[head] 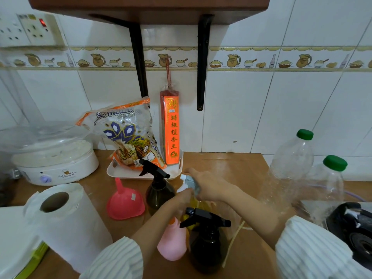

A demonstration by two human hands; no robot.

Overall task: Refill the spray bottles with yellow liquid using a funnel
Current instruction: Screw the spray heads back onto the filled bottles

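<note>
Refilling looks barely begun: both dark spray bottles [160, 190] stay capped, the pink funnel [125, 202] lies unused on the table [237, 168], while left hand [181, 198] and right hand [209, 186] together grip the yellow-liquid bottle's cap [188, 181].

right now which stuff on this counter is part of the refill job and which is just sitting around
For the job:
- pink funnel
- far spray bottle
- near spray bottle
- bottle of yellow liquid, held by left hand and right hand

Lying about:
- paper towel roll
- rice bag
- incense pack
- green-capped bottles
- white steamer
</note>
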